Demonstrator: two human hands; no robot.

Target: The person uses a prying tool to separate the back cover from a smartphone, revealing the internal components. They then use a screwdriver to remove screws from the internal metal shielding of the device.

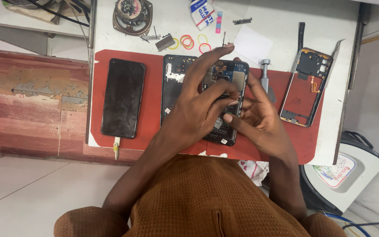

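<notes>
A white bench (286, 26) with a red mat (152, 101) on it stands over a floor (31, 188) of pale tiles. A worn red wooden panel (27, 105) lies left of the hands, and a white appliance (352, 171) sits lower right. Even, soft light falls across the whole scene.

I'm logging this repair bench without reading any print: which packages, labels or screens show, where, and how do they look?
Glue tube: table's far edge, white and blue, lying flat.
Phone screen: on the red mat beside the left hand, dark, smudged rectangle.
Round label: white device by the table's corner, multicoloured.
</notes>
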